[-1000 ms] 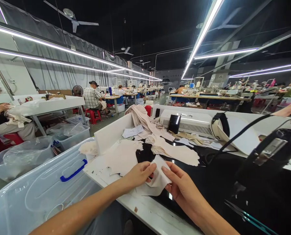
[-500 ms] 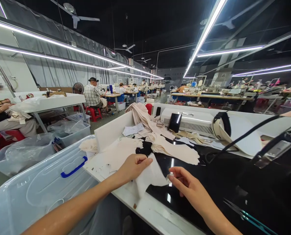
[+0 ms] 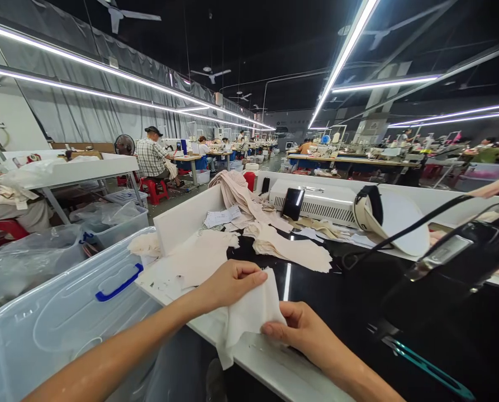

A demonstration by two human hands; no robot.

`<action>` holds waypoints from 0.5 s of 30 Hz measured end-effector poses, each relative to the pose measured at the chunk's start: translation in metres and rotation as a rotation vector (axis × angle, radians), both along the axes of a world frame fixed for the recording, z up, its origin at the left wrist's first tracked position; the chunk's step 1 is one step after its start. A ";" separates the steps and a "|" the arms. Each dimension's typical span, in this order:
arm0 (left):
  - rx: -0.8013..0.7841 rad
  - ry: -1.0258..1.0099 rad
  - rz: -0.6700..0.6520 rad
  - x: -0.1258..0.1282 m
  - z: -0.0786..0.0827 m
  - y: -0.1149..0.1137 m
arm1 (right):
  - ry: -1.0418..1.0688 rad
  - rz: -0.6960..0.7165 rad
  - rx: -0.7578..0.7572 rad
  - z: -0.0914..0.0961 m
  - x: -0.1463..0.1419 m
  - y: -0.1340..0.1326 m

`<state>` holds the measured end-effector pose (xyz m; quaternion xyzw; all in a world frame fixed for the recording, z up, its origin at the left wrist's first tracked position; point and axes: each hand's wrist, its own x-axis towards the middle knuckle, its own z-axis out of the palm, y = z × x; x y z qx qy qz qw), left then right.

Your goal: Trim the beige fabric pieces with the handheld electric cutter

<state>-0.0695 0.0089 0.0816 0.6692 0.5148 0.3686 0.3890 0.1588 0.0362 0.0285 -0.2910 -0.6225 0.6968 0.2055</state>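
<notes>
1. The cloth (image 3: 253, 307) is hanging between both hands, over the table's (image 3: 283, 368) near edge, its loose tail drooping toward seven o'clock.
2. The left hand (image 3: 234, 283), at eleven o'clock on the cloth, is clamping the upper edge between thumb and curled fingers.
3. The right hand (image 3: 297, 330), at four o'clock, is gripping the side edge, thumb on the near face, fingertips mostly hiding behind.
4. Light, even tension would probably be serving best: the cloth is looking thin and limp, and hard tugging could be skewing it.
5. The tail is dangling past the table edge, so raising it a little would likely be preventing snags.
6. A stack (image 3: 293, 251) is lying at one o'clock and snips (image 3: 425, 360) are resting between three and four; keeping the cloth clear of both seems wise.
</notes>
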 end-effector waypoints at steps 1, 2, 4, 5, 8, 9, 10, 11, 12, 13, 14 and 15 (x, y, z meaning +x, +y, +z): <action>0.010 0.020 0.001 -0.001 -0.001 0.001 | -0.012 0.027 -0.004 -0.001 0.001 0.000; 0.021 0.040 0.000 -0.003 -0.003 0.001 | -0.025 0.056 -0.006 -0.001 0.002 0.000; 0.036 0.082 -0.016 -0.005 -0.009 0.002 | -0.054 0.093 0.001 -0.002 0.002 -0.002; 0.041 0.101 -0.028 -0.006 -0.011 0.003 | -0.067 0.101 0.008 -0.002 0.002 -0.002; 0.076 0.165 -0.057 -0.009 -0.016 0.009 | -0.121 0.093 0.056 -0.006 0.000 -0.002; 0.112 0.196 -0.062 -0.010 -0.015 0.012 | -0.149 0.071 0.089 -0.007 0.000 0.001; 0.165 0.240 -0.067 -0.011 -0.013 0.015 | -0.186 0.036 0.153 -0.007 0.000 0.004; 0.238 0.305 -0.068 -0.012 -0.010 0.019 | -0.226 -0.012 0.244 -0.008 0.001 0.009; 0.333 0.392 -0.066 -0.014 -0.007 0.023 | -0.262 -0.065 0.347 -0.007 0.003 0.016; 0.447 0.498 -0.058 -0.015 -0.004 0.027 | -0.291 -0.119 0.453 -0.006 0.006 0.023; 0.577 0.619 -0.054 -0.015 -0.003 0.031 | -0.310 -0.166 0.546 -0.005 0.009 0.031; 0.717 0.738 -0.057 -0.015 -0.003 0.034 | -0.321 -0.203 0.613 -0.004 0.013 0.040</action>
